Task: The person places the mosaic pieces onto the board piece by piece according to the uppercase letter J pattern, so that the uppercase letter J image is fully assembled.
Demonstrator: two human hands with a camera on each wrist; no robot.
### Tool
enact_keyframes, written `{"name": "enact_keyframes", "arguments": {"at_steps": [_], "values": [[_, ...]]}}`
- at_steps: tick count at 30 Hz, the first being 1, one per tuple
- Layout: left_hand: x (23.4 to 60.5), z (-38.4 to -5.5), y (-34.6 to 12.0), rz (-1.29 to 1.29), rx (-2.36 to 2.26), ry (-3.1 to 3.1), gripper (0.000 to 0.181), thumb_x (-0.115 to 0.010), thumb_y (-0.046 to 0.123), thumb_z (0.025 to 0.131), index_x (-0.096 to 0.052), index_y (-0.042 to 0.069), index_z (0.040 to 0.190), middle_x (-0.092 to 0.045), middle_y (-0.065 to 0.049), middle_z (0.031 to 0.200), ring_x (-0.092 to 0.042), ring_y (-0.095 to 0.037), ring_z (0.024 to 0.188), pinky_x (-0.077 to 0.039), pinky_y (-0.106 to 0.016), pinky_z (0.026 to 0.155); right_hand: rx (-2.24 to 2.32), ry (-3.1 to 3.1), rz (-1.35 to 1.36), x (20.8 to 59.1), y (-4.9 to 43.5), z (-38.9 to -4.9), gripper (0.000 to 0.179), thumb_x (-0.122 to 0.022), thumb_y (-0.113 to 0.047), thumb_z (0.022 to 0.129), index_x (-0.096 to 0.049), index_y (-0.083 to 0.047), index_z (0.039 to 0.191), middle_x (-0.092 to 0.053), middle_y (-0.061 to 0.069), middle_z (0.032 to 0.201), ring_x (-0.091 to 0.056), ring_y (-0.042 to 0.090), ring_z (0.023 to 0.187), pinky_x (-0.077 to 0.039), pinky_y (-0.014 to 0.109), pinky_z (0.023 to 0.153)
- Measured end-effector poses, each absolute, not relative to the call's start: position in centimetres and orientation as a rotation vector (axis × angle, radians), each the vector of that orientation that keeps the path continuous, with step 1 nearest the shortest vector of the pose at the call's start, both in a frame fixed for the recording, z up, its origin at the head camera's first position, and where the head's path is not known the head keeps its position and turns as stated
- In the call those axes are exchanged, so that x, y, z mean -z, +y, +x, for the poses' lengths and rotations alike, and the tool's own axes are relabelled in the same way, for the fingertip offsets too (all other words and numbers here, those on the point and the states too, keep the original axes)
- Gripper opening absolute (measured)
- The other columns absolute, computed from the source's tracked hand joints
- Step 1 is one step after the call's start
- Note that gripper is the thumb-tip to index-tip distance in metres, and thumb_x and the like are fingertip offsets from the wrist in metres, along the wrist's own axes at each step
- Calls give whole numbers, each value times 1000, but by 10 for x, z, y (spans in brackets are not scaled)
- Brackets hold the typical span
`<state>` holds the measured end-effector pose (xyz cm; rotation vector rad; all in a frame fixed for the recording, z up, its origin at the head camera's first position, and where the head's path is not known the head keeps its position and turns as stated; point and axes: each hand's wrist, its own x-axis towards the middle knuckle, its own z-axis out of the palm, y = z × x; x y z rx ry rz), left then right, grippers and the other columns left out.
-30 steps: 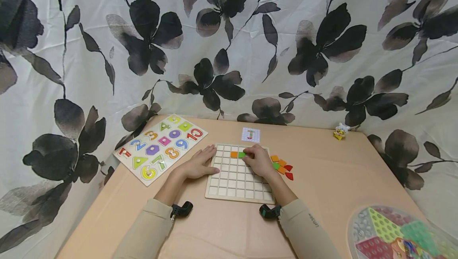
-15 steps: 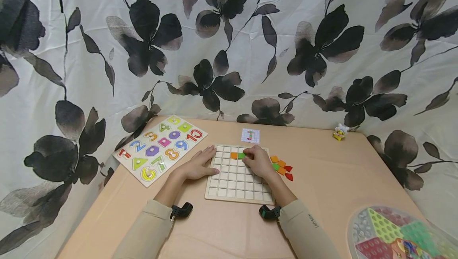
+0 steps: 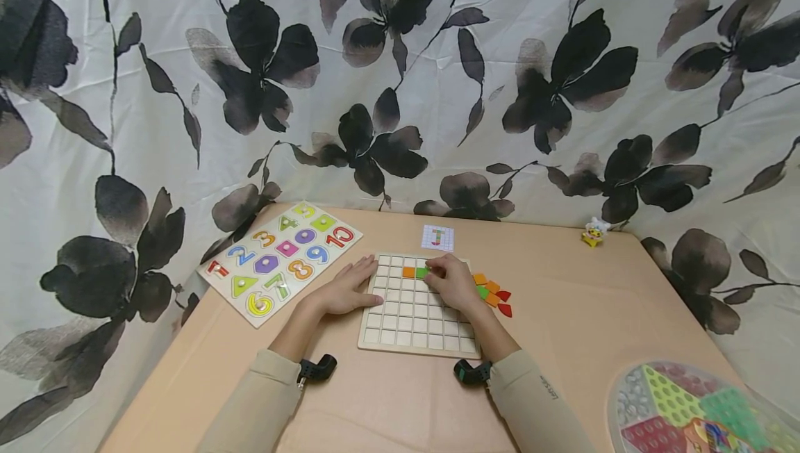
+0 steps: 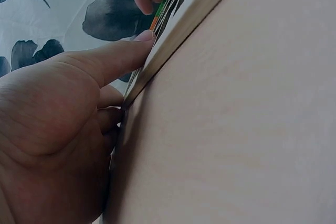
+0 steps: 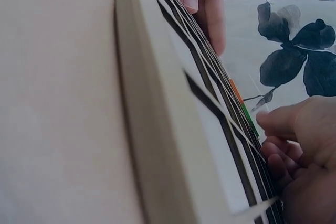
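A pale wooden grid board [image 3: 400, 335] lies on the table with an orange square tile [image 3: 409, 272] in an upper row. Right beside it is a green square tile [image 3: 421, 273]. My right hand [image 3: 455, 285] is over the board's upper right, its curled fingers and thumb tip at the green tile's right edge, partly hiding it. Against the board's left edge rests my left hand [image 3: 342, 290], fingers extended and thumb [image 4: 139, 43] on the rim. Loose orange tiles [image 3: 492, 285], a loose green tile [image 3: 482, 291] and red pieces [image 3: 505, 308] lie right of the board.
A number and shape puzzle board [image 3: 284, 258] lies at the left. Behind the grid board is a small pattern card [image 3: 438, 237]. A toy figure [image 3: 594, 231] stands at the back right, and a clear round container [image 3: 681, 404] of colourful pieces sits front right.
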<state>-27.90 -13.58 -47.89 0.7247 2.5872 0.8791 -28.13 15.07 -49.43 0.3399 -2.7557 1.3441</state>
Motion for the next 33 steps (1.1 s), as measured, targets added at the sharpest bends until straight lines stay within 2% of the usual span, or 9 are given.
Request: {"name": "enact_keyframes", "arguments": {"at_steps": [9,13,20,27,33], "values": [[480,-280,-136,718,-879,2589,93,-68,43,99,-20,1,165,-9,-15,175,-3,-34,163,1,-52,134,-1474,-2666,456,485,159,-282,30,-73,-8,96,-72,3,124,-67,12,102,-59,21,87,-50,24,74],[480,-280,-136,728,-881,2587,92,-68,44,99,-20,1,165,-10,-15,175,-3,-34,163,1,-52,134,-1478,-2661,445,480,164,-282,31,-73,-10,97,-71,1,125,-67,11,105,-61,22,91,-52,24,77],[481,-280,-136,723,-880,2591,92,-68,44,99,-21,1,165,-10,-15,175,-3,-35,163,0,-52,134,-1474,-2661,432,469,171,-279,33,-74,-13,97,-71,-1,128,-68,14,111,-63,25,95,-54,28,81],[481,-281,-136,717,-854,2598,93,-68,45,98,-19,3,166,-8,-13,176,-2,-33,164,0,-50,134,-1422,-2659,449,459,183,-278,32,-73,-14,98,-71,-3,128,-69,16,115,-62,25,95,-54,27,78],[483,-281,-136,723,-857,2602,93,-68,45,98,-20,2,165,-9,-13,176,-3,-33,164,0,-50,134,-1418,-2635,450,453,196,-277,31,-72,-12,99,-71,-4,129,-69,19,120,-62,26,99,-54,36,87]]}}
